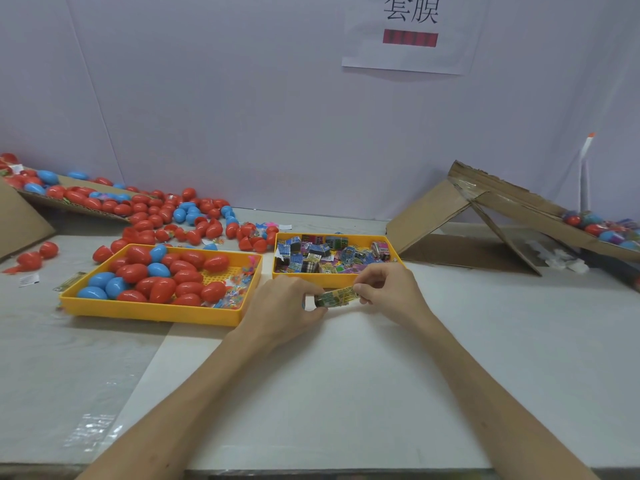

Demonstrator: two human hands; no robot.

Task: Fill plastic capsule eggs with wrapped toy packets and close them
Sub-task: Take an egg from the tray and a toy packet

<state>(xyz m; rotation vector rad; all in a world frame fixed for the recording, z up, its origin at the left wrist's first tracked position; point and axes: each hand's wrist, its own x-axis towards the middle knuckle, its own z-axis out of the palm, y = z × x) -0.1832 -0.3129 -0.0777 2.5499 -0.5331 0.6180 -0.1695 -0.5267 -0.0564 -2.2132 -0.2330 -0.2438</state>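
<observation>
Both hands meet just in front of the right yellow tray [346, 280], which holds several wrapped toy packets [322, 256]. A yellow-green wrapped packet [337, 296] is stretched between them. My left hand [287, 308] grips its left end with curled fingers, and a sliver of blue shows inside that hand. My right hand [388, 285] pinches the packet's right end. The left yellow tray [152, 311] holds several red and blue capsule eggs [162, 275].
Many loose red and blue eggs [166, 213] lie scattered behind the trays and on cardboard [20, 216] at the far left. A propped cardboard box [485, 220] with filled eggs stands at the right. A white wall with a paper sign [412, 32] is behind.
</observation>
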